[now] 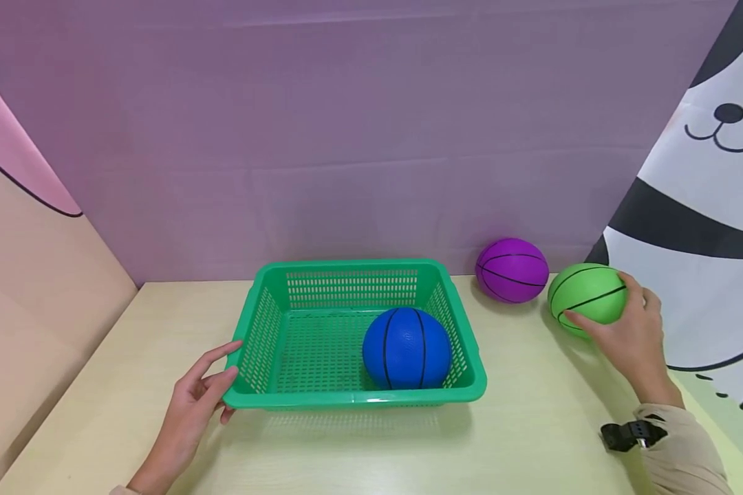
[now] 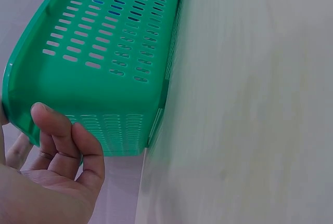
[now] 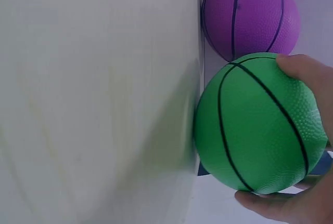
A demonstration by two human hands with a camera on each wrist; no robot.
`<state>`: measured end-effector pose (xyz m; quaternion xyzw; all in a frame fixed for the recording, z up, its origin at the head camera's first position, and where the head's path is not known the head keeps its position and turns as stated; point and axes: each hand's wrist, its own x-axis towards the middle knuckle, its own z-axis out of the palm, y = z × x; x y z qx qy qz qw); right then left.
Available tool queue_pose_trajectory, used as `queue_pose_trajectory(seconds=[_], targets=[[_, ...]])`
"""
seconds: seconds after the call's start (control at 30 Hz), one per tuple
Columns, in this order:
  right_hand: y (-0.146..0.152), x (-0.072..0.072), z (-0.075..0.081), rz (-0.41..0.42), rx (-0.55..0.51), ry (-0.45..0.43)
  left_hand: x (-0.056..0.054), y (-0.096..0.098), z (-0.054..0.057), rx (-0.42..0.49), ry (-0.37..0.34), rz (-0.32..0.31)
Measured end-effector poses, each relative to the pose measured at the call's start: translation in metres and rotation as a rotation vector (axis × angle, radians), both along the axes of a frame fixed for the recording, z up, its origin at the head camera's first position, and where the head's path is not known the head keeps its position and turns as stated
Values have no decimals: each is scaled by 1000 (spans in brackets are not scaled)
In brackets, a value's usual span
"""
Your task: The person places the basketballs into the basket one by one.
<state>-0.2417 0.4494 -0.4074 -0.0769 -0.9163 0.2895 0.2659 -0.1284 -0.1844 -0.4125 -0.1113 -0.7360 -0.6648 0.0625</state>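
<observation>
A green plastic basket (image 1: 353,399) with slotted walls stands on the table, and a blue ball (image 1: 406,348) with black lines lies in its right half. My left hand (image 1: 188,407) grips the basket's rim at the near left corner, its lower fingers curled beneath the rim in the left wrist view. At the table's right side, my right hand (image 1: 636,337) holds a light green ball (image 1: 585,295), thumb on one side and fingers on the other. Just left of that ball sits a purple ball (image 1: 511,270), also with black lines.
Behind the pale wooden table (image 1: 532,426) rises a purple backdrop (image 1: 359,137). A panda-printed panel (image 1: 712,227) closes the right side, close to my right hand. Another printed panel (image 1: 31,309) stands on the left.
</observation>
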Motion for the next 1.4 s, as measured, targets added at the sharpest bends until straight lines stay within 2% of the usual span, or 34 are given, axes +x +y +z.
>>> queue_pose_trajectory(seconds=[0.23,0.63,0.83,1.0,1.17,1.4], targets=[[-6,2,4,39,47,-26,0,0,2,-18,5,-6],[-5,0,-2,46,58,-51,1,-1,1,-16,-16,-12],[-1,0,-2,20,47,-32,2,-1,-1,-18,-18,-22],[6,5,1,16,22,-2,0,1,-1,-19,-11,-24],[9,10,11,30,-12,-7,-2,1,-1,-31,-6,-16],[-10,12,38,76,-19,47,0,0,-2,-34,-8,-4]])
